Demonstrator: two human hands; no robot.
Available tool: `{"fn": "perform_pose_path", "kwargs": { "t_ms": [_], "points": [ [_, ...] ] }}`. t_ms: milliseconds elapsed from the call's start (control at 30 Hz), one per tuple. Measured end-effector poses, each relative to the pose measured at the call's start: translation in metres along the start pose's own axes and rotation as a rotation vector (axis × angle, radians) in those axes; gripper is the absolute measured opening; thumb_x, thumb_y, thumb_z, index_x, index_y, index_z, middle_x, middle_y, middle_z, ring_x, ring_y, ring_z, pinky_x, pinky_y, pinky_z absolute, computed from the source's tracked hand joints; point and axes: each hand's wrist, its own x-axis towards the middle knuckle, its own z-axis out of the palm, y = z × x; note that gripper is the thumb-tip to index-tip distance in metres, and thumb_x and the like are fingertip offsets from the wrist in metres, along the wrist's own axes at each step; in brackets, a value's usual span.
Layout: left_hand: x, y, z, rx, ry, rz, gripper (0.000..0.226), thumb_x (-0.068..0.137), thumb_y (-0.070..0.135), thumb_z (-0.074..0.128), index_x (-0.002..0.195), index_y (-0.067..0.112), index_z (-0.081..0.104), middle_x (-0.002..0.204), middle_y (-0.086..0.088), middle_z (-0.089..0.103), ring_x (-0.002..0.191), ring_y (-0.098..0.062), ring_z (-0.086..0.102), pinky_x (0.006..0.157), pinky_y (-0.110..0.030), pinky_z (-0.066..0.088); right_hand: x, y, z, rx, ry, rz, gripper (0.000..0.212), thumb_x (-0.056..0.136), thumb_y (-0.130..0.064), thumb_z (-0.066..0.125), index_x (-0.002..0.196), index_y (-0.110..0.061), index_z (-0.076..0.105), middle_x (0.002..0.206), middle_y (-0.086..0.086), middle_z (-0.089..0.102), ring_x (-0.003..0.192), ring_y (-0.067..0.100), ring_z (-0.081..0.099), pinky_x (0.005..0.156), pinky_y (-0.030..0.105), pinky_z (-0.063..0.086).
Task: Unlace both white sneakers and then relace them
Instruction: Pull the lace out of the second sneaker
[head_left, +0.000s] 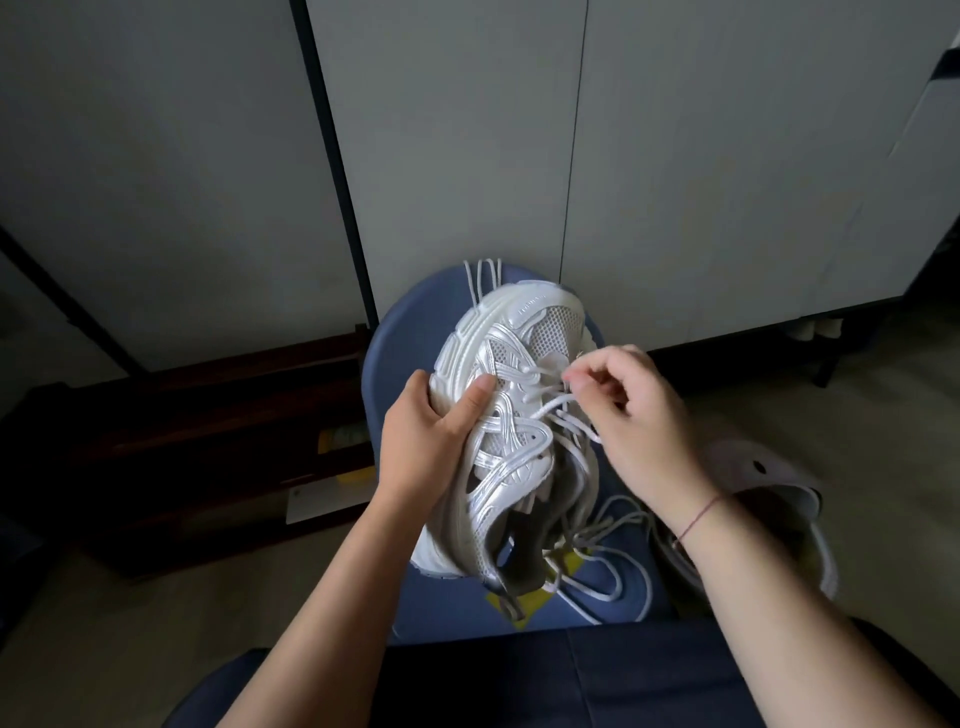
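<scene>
**Pale cabinet fronts, blue stool: two white sneakers, one in hand**

Setting: grey-white cabinet panels (467, 156) fill the far wall; one dark low bench (208, 441) stands at far left on a pale floor.

1. Blue stool (382, 364), one, round-seated, centre of scene. One yellow label (566, 564) sits on its near part; any print on it cannot be read.
2. First sneaker (519, 374), white with mesh and glossy overlays. It lies tilted on the stool, toe to the far side, heel near. A small embossed line of writing on the toe is too fine to read.
3. Second sneaker (769, 467), white, on the floor to the right of the stool, partly hidden behind the right forearm.
4. Lace (550, 405), white, threaded through the far eyelets only. Loose loops (623, 587) spill over the near right of the seat. Several strands (483, 275) hang off the far rim, possibly the other shoe's lace.
5. Left hand (431, 441): fingers wrapped round the sole edge on the left, thumb (475, 395) pressed flat on the upper.
6. Right hand (639, 415): fingers curled, thumb and forefinger pinching the lace just above the eyelets.
7. Red thread bracelet (701, 514), one, on the right wrist.
</scene>
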Motion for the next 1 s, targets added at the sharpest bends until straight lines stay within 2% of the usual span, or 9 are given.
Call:
{"fn": "perform_pose_path", "kwargs": {
  "t_ms": [67,167,300,433,600,700,833,900,1000],
  "points": [
    [-0.001,0.001,0.002,0.017,-0.009,0.016,0.037,0.083,0.049,0.068,0.08,0.015,0.053,0.074,0.01,0.061,0.062,0.011,0.056,0.054,-0.007,0.04,-0.003,-0.002,0.006,-0.151,-0.047,-0.129,0.03,0.087,-0.044,0.053,0.074,-0.018,0.06,0.085,-0.009,0.054,0.088,0.003,0.057,0.077,0.019,0.042],
    [-0.002,0.001,0.002,0.019,-0.016,0.02,0.036,0.082,0.049,0.069,0.078,0.018,0.051,0.074,0.011,0.061,0.061,0.011,0.056,0.053,-0.007,0.04,-0.005,-0.001,0.013,-0.238,-0.07,-0.166,0.032,0.086,-0.048,0.053,0.068,-0.022,0.053,0.082,-0.011,0.055,0.108,0.005,0.057,0.081,0.029,0.043],
    [0.0,-0.003,-0.002,0.005,0.0,0.007,0.04,0.082,0.052,0.067,0.083,0.013,0.056,0.076,0.009,0.063,0.064,0.008,0.057,0.053,-0.007,0.04,0.002,0.005,0.005,-0.16,0.012,-0.099,0.027,0.085,-0.041,0.053,0.068,-0.02,0.051,0.066,-0.012,0.048,0.066,0.003,0.047,0.063,0.024,0.034],
    [0.003,-0.003,-0.005,-0.002,0.028,0.004,0.041,0.082,0.052,0.066,0.084,0.012,0.056,0.077,0.009,0.063,0.064,0.011,0.057,0.053,-0.006,0.04,0.002,0.007,-0.001,-0.154,0.028,-0.118,0.036,0.087,-0.055,0.043,0.073,-0.023,0.051,0.068,-0.012,0.049,0.066,0.002,0.048,0.062,0.021,0.036],
    [-0.001,-0.002,0.0,0.009,0.005,0.013,0.04,0.081,0.052,0.068,0.081,0.015,0.054,0.076,0.01,0.063,0.063,0.01,0.056,0.053,-0.007,0.04,-0.004,0.002,0.014,-0.296,-0.019,-0.199,0.032,0.086,-0.05,0.049,0.066,-0.026,0.051,0.069,-0.013,0.048,0.068,0.007,0.052,0.07,0.036,0.045],
    [0.0,-0.003,-0.002,-0.007,0.011,-0.001,0.04,0.082,0.052,0.067,0.082,0.014,0.054,0.077,0.008,0.063,0.062,0.01,0.056,0.053,-0.007,0.04,-0.001,0.0,0.006,-0.02,-0.009,-0.044,0.031,0.09,-0.034,0.058,0.065,-0.016,0.052,0.06,-0.01,0.047,0.058,0.001,0.043,0.059,0.02,0.036],
    [0.006,-0.005,-0.009,-0.059,0.075,-0.031,0.042,0.083,0.052,0.066,0.088,0.011,0.058,0.082,0.008,0.065,0.067,0.004,0.06,0.054,-0.005,0.041,0.012,0.003,-0.015,0.561,0.344,0.336,0.03,0.095,-0.02,0.054,0.065,-0.019,0.052,0.052,-0.014,0.051,0.055,0.0,0.041,0.059,0.016,0.033],
    [0.007,-0.005,-0.009,-0.056,0.082,-0.041,0.043,0.083,0.054,0.065,0.091,0.012,0.059,0.085,0.009,0.066,0.072,0.001,0.061,0.055,-0.006,0.042,0.014,0.011,-0.02,0.404,0.322,0.365,0.03,0.094,-0.023,0.056,0.064,-0.019,0.052,0.058,-0.009,0.051,0.058,0.005,0.042,0.062,0.023,0.035],
    [0.005,-0.004,-0.006,-0.038,0.066,-0.037,0.04,0.082,0.053,0.067,0.087,0.014,0.057,0.081,0.01,0.065,0.065,0.006,0.06,0.052,-0.005,0.041,0.008,0.018,-0.014,-0.003,0.133,0.202,0.018,0.089,-0.021,0.059,0.072,-0.024,0.056,0.075,-0.002,0.058,0.071,0.013,0.052,0.07,0.03,0.042]
  ]
}}
